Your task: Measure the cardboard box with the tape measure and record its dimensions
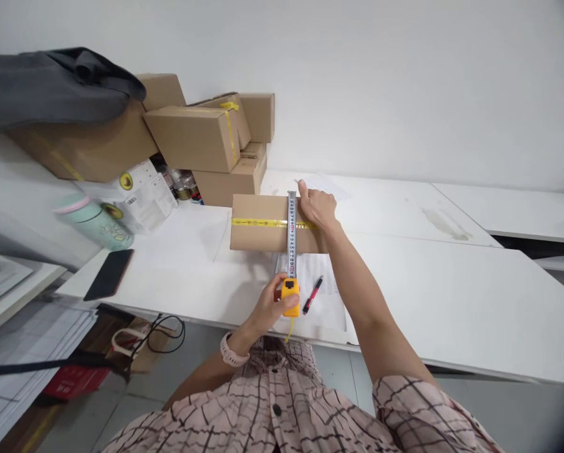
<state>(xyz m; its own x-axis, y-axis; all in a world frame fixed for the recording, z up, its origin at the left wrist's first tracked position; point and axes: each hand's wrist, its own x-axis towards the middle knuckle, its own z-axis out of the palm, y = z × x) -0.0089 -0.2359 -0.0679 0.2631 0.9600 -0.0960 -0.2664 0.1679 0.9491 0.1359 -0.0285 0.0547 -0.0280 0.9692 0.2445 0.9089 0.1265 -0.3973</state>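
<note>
A brown cardboard box (258, 238) with a strip of yellow printed tape lies on the white table in front of me. My left hand (270, 303) is closed around a yellow tape measure (290, 288) near the table's front edge. Its metal blade (292, 236) is pulled out across the box top to the far edge. My right hand (318, 206) grips the box at its far right part, the thumb beside the blade's end; its other fingers are partly hidden. A red and black pen (313, 294) lies on a printed sheet (332, 308), partly under the box.
Several cardboard boxes (187, 135) are stacked at the back left, with a dark grey bag (60, 88) on top. A mint bottle (95, 220) and a phone (109, 275) lie at the table's left. Another white table (522, 211) adjoins at the right.
</note>
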